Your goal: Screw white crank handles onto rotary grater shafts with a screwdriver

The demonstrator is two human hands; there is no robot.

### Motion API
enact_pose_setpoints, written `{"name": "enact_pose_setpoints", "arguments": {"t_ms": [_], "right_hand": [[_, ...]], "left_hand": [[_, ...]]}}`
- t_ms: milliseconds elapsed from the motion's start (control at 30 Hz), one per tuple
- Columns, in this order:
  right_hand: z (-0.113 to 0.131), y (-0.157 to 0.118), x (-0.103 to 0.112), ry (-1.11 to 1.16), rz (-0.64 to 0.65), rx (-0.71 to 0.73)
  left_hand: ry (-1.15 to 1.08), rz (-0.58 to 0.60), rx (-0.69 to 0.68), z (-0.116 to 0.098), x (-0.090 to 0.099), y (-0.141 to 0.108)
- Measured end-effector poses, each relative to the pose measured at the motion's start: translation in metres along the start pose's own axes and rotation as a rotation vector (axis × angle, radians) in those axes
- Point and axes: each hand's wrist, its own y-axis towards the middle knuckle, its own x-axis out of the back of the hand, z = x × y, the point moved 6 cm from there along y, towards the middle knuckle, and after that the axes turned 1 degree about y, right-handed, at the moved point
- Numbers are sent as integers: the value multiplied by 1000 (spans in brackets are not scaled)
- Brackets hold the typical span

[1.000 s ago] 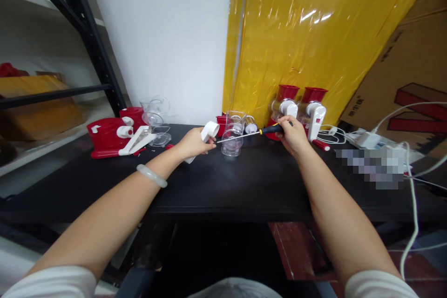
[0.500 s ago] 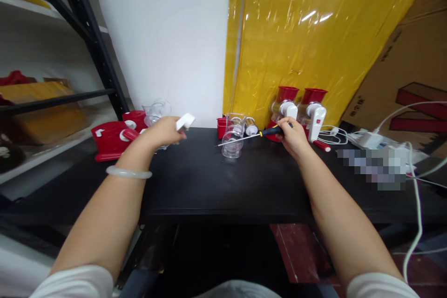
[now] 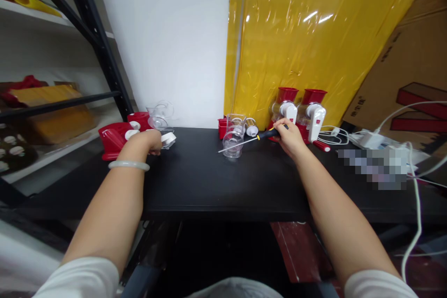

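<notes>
My left hand (image 3: pixel 148 143) is closed around a white plastic piece (image 3: pixel 169 139), low over the left part of the black table (image 3: pixel 209 186). Just behind it are red appliance bases (image 3: pixel 113 139) and a clear plastic housing (image 3: pixel 160 114). In my right hand (image 3: pixel 290 138) is a screwdriver (image 3: pixel 268 133) with a black and yellow handle. Its long shaft points left, and from this view it crosses in front of a clear plastic part (image 3: pixel 233 148) at mid-table. My fingers hide part of the screwdriver handle.
Two red-and-white rotary graters (image 3: pixel 315 111) stand at the back right. A metal grating drum (image 3: pixel 251 126) and a red part (image 3: pixel 222 128) are at the back centre. White cables (image 3: pixel 415 205) and a power strip (image 3: pixel 372 139) lie right, before a cardboard box (image 3: pixel 398 65). Shelving (image 3: pixel 101 51) stands left.
My left hand has moved left and down with the white piece, closer to the table. My right hand has barely moved; the screwdriver's tip has dipped slightly.
</notes>
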Motion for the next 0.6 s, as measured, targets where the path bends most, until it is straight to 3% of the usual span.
{"name": "enact_pose_setpoints", "arguments": {"t_ms": [100,200,367,500,600], "right_hand": [[-1,-1,-1,-11,14,-2],[-2,-1,0,-15,25,-3],[-5,0,1,-60,32,-23],[-4,-1,1,-99,31,-35],[-3,0,4,-118,0,-52]], "left_hand": [[228,127,72,-1,-5,-5],[157,145,-29,-19,-10,-12],[-296,240,-434,-94,-37,-43],[-260,200,-726,-154,-63,-76],[-173,97,-885,-175,-76,-88]]}}
